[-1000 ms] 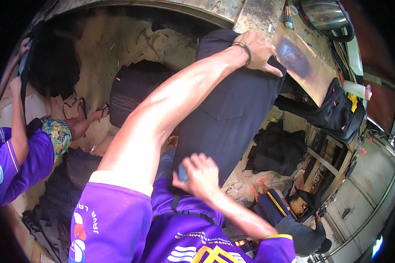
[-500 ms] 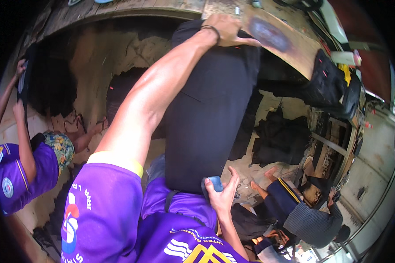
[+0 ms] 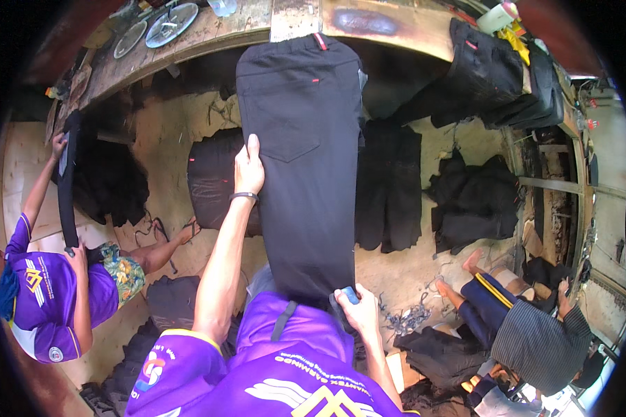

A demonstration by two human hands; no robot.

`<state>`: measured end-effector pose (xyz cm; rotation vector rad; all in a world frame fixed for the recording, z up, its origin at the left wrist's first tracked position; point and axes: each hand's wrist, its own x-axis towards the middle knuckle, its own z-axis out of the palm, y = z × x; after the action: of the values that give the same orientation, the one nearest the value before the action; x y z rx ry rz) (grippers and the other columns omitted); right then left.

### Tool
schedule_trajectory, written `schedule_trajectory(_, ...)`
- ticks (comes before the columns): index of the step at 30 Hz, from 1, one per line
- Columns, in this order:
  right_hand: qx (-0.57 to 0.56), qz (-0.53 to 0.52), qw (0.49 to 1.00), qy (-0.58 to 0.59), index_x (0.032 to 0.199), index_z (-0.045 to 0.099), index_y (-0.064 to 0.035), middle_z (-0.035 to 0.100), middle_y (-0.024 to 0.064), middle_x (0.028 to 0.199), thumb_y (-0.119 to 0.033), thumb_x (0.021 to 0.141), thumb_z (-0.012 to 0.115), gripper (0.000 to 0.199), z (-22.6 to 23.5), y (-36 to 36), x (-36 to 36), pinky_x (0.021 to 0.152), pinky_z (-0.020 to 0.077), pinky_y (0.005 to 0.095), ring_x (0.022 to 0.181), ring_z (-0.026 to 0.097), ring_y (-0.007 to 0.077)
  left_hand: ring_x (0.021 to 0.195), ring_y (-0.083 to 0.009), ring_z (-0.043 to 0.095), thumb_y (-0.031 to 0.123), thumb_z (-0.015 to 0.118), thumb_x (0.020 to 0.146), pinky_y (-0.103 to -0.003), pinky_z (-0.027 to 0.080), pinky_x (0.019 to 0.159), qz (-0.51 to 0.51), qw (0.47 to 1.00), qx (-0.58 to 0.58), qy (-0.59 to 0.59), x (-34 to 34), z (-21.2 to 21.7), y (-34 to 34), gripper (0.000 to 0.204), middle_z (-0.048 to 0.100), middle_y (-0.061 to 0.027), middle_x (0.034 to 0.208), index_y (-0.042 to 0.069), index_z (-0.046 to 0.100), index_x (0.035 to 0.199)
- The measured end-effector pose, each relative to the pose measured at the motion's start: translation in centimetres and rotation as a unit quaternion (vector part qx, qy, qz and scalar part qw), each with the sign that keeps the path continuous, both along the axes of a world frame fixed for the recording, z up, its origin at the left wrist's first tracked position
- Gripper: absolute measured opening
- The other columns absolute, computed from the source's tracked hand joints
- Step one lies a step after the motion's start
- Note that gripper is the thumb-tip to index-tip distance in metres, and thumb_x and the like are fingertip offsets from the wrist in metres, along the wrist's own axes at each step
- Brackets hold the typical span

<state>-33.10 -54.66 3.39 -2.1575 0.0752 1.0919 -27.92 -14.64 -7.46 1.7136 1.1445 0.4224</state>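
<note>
Saw black trousers [image 3: 306, 194] folded lengthwise, nearly flat, with gathered waistband [image 3: 285, 48] at the far end and a red-tagged back pocket [image 3: 285, 128] facing up. Spotted a small blue tool [image 3: 350, 295] at the near end's right edge.

A long counter of worn brown wood [image 3: 240, 29] runs across the top, bearing two round, flat grey discs [image 3: 172, 26] and a clear plastic container [image 3: 222, 7]. Farther right lies a tan wooden board [image 3: 424, 26] with a dark scorched patch. The waistband end of the black cloth trousers [image 3: 299, 201] reaches the front edge; whether it rests there is unclear. The pale tan floor [image 3: 389, 274] holds heaps of black cloth [image 3: 476, 201] and a tangle of dark scraps [image 3: 412, 317].
</note>
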Motion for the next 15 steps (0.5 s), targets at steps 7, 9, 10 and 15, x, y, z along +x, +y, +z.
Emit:
schedule_trajectory(7,-0.034,0.121,0.988,-0.089,0.101,0.076,0.0035,0.076,0.0314,0.092,-0.059,0.085,0.076,0.064,-2.9,-3.3,-0.7,0.079,0.0582,0.0536,0.092,0.077,0.0475,0.100,-0.0563,0.063,0.042,0.037,0.117,-0.057,0.047,0.084,-0.008,0.997,0.053,0.056,-6.1,0.9,-7.0,0.060,0.067,-0.0361,0.097,-0.008,0.066,0.102)
schedule_trajectory(9,-0.177,0.141,0.972,0.058,0.117,0.078,0.0031,0.078,0.0299,0.109,-0.059,0.083,0.076,0.071,-2.2,-5.0,-1.1,0.100,0.0580,0.0513,0.110,0.075,0.0459,0.100,-0.0564,0.063,0.034,0.042,0.117,-0.059,0.049,0.087,-0.052,0.980,0.191,0.014,-11.0,0.8,-11.9,0.052,0.068,-0.0357,0.098,-0.009,0.069,0.110)
schedule_trajectory(10,-0.227,0.179,0.949,0.124,0.132,0.073,0.0035,0.074,0.0311,0.127,-0.056,0.084,0.078,0.077,-1.4,-5.5,-1.0,0.109,0.0540,0.0507,0.132,0.065,0.0457,0.097,-0.0486,0.067,0.039,0.040,0.118,-0.050,0.052,0.093,-0.041,0.997,0.028,0.062,-13.7,1.0,-13.5,0.057,0.070,-0.0324,0.097,-0.011,0.069,0.115)
schedule_trajectory(15,0.040,0.143,0.954,-0.262,0.165,0.045,-0.0150,0.017,0.0329,0.176,-0.044,0.084,0.085,0.096,1.8,1.3,2.2,0.113,0.0524,0.0512,0.150,0.049,0.0474,0.101,-0.0359,0.075,0.032,0.047,0.116,-0.041,0.055,0.094,-0.001,0.988,-0.028,0.155,-19.7,2.9,-11.0,0.047,0.074,-0.0290,0.105,-0.009,0.069,0.118)
